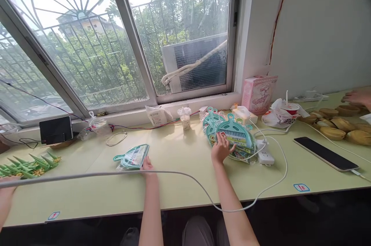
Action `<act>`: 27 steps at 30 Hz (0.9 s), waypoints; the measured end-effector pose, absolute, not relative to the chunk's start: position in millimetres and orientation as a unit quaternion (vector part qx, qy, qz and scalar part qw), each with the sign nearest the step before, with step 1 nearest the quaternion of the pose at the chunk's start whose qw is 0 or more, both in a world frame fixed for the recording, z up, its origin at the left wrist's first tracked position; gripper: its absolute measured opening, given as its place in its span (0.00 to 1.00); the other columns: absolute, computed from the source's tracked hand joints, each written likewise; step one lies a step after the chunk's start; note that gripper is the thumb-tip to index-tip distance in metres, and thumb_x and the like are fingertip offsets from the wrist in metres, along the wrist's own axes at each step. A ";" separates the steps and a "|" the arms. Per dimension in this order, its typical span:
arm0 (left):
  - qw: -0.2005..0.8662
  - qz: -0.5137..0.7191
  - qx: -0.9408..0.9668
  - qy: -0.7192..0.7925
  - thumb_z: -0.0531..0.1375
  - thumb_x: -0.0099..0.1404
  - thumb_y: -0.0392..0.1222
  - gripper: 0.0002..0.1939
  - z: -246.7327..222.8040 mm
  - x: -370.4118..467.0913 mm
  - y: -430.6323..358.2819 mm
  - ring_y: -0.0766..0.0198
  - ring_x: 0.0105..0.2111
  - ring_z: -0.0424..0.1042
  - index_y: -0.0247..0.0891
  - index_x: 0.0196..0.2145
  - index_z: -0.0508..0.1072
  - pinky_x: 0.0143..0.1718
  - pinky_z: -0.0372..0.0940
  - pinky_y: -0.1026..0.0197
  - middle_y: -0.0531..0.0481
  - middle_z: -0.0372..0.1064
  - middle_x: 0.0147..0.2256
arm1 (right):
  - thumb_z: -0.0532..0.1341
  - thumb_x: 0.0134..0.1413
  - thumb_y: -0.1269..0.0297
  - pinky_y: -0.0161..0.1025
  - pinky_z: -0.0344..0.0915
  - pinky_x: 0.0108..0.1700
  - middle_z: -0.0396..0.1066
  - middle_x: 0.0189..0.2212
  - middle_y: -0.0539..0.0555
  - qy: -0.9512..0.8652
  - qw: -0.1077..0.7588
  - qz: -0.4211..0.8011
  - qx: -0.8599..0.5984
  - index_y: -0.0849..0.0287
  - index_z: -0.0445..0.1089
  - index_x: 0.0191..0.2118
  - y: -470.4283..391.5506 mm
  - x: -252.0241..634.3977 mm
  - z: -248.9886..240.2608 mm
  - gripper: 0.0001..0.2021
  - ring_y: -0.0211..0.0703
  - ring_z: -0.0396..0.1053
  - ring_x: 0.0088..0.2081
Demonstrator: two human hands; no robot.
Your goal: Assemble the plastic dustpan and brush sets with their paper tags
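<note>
My left hand (pixel 147 163) is at the right edge of a small teal dustpan-and-brush set (pixel 133 156) in clear wrapping, its fingers partly behind the set. Toward the right, several similar teal sets (pixel 234 130) are piled up in plastic packaging with printed labels. My right hand (pixel 220 147) rests on the front left of this pile, fingers spread over the top packet.
A white cable (pixel 185 173) hangs across the view before my forearms. A drink cup (pixel 184 117), pink box (pixel 259 94), power strip (pixel 266 158) and phone (pixel 326 154) are around. Other people's hands are at green items (pixel 29 165) and brown items (pixel 342 125).
</note>
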State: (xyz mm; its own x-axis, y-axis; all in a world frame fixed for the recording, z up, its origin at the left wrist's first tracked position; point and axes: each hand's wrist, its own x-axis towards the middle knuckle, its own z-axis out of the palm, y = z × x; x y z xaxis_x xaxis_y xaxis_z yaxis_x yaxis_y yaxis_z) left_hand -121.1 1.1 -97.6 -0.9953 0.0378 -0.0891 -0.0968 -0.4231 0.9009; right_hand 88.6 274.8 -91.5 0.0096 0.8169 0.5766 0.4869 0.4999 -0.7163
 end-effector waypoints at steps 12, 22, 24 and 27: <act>0.107 0.933 -0.061 0.338 0.50 0.66 0.34 0.28 -95.4 -117.1 -5.5 0.58 0.65 0.53 0.49 0.63 0.59 0.61 0.61 0.52 0.50 0.46 0.68 | 0.49 0.66 0.66 0.60 0.22 0.66 0.68 0.57 0.56 -0.702 0.546 0.126 -0.440 0.53 0.67 0.58 265.0 87.2 -87.8 0.19 0.51 0.59 0.61; 0.220 0.909 0.016 0.355 0.50 0.68 0.38 0.18 -91.6 -111.8 8.3 0.58 0.60 0.63 0.44 0.53 0.71 0.56 0.66 0.54 0.46 0.62 0.61 | 0.46 0.62 0.70 0.64 0.30 0.64 0.69 0.55 0.58 -0.700 0.545 0.127 -0.444 0.54 0.68 0.57 258.0 82.2 -81.9 0.22 0.51 0.61 0.58; 0.230 0.904 0.006 0.360 0.51 0.67 0.38 0.17 -91.7 -111.0 11.4 0.59 0.58 0.66 0.42 0.51 0.72 0.53 0.68 0.57 0.44 0.65 0.59 | 0.46 0.62 0.72 0.64 0.32 0.64 0.69 0.55 0.59 -0.702 0.539 0.119 -0.451 0.55 0.66 0.58 255.6 81.2 -80.2 0.23 0.52 0.60 0.58; 0.212 0.916 -0.036 0.340 0.51 0.67 0.35 0.17 -92.3 -112.3 12.2 0.61 0.55 0.69 0.41 0.51 0.71 0.49 0.70 0.61 0.43 0.67 0.57 | 0.48 0.60 0.74 0.65 0.33 0.64 0.68 0.54 0.62 -0.716 0.510 0.111 -0.463 0.57 0.64 0.60 253.4 79.7 -79.4 0.25 0.55 0.58 0.59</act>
State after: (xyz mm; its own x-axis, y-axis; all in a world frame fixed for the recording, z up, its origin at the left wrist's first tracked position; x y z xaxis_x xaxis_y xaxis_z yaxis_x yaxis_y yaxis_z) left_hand -112.3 12.2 -92.3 -0.9079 0.3631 -0.2097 -0.4119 -0.6794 0.6072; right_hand 79.7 253.4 -79.4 -0.0495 0.7770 0.6276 0.5498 0.5458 -0.6324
